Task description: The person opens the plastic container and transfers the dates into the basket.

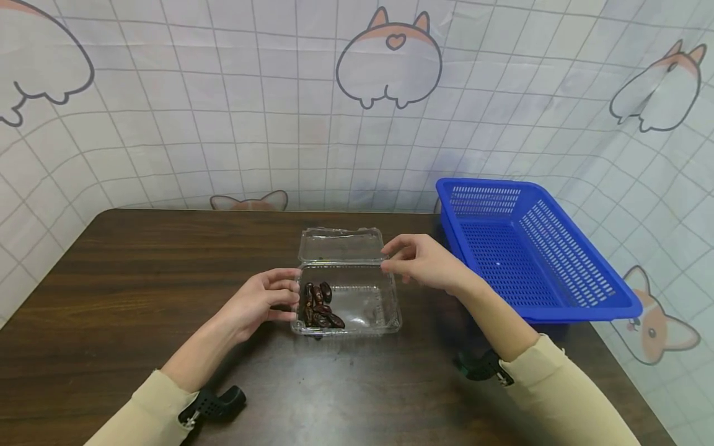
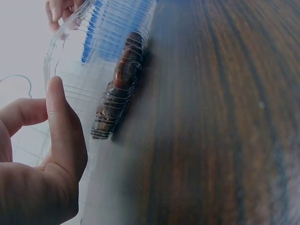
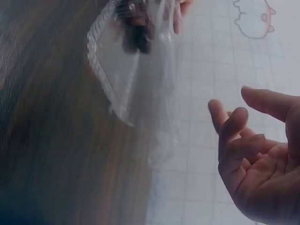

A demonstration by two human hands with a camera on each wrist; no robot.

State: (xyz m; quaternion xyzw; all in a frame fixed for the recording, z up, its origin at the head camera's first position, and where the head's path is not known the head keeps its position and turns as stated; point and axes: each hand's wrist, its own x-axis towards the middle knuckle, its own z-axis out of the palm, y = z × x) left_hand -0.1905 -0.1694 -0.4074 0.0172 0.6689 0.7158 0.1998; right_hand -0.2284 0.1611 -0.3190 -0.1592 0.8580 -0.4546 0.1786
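Observation:
A clear plastic clamshell box [image 1: 362, 303] sits on the table with its lid [image 1: 341, 246] folded back. Several glossy dark brown dates [image 1: 318, 303] lie in the left part of the box and show through its ribbed wall as dates [image 2: 123, 70] in the left wrist view. My left hand [image 1: 266, 302] touches the box's left side, fingers spread along it and the thumb [image 2: 63, 126] at the rim. By the hinge's right end is my right hand [image 1: 418, 260]. In the right wrist view this hand [image 3: 262, 154] holds nothing, with thumb and fingers loosely bent and apart from the box.
A blue plastic basket [image 1: 532, 310] with slotted walls stands at the right rear of the dark wooden table [image 1: 167, 266]. Behind the table hangs a white gridded cloth [image 1: 251, 93] with corgi drawings. A black strap device [image 1: 214, 406] is worn on each wrist.

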